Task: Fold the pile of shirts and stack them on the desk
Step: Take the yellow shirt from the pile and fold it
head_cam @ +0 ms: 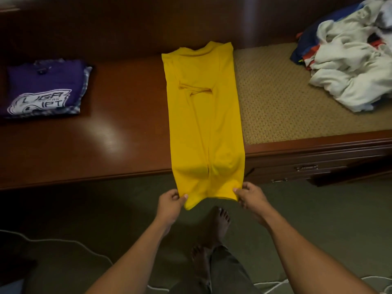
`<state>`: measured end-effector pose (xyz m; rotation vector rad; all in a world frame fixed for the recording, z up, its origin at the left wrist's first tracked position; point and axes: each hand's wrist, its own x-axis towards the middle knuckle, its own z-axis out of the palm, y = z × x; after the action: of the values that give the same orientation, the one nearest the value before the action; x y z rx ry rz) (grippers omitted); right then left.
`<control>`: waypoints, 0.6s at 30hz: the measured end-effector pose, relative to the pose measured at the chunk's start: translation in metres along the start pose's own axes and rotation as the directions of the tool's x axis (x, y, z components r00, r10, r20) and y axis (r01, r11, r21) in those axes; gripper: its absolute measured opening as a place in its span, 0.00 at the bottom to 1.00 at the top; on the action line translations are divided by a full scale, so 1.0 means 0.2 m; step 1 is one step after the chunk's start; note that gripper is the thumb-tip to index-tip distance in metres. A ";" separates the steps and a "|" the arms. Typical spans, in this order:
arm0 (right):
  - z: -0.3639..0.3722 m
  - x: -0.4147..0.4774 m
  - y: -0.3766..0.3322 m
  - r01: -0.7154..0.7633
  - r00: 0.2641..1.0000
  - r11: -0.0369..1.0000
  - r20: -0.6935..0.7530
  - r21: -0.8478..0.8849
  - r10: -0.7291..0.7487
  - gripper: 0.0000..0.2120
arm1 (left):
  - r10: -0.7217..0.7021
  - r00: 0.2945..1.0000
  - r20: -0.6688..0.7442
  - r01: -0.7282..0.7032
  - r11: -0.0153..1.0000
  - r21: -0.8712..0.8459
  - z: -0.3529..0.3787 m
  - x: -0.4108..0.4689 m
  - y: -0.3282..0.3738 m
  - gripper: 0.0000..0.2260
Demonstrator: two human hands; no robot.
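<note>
yellow shirt (203, 115) on desk (106, 134), sides folded in, hem overhanging at 6 o'clock; left grip (169, 202) and right grip (250, 198) each pinch a hem corner; folded stack (44, 88) at 9 o'clock; unfolded pile (347, 54) waits at 2 o'clock

The laid-out shirt (203, 115) lies down the middle of the desk (106, 134), its near end overhanging the edge (left hand (169, 200) and right hand (250, 198) pinch its corners). The folded stack (44, 88) sits left; the loose pile (350, 60) lies far right.
</note>
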<state>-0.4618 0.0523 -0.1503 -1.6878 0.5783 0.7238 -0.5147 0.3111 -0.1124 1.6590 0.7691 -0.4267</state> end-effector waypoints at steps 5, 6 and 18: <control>-0.03 -0.29 -0.13 0.039 0.996 0.998 -0.077 -0.046 -0.043 0.09 | -0.016 1.000 -0.013 0.015 0.996 -0.084 -0.06 -0.25 0.13 0.05; -0.04 -0.34 -0.16 0.049 0.994 0.998 -0.096 -0.033 -0.052 0.09 | -0.009 1.000 -0.020 0.007 0.995 -0.098 -0.08 -0.30 0.16 0.05; -0.09 -0.54 -0.55 0.045 0.981 0.989 -0.194 0.139 -0.017 0.06 | -0.143 0.987 -0.066 0.132 0.979 -0.156 -0.20 -0.37 0.57 0.03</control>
<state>-0.4543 0.0593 0.0046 -1.6389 0.7206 0.4870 -0.4945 0.3223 0.0264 1.4930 0.9550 -0.3928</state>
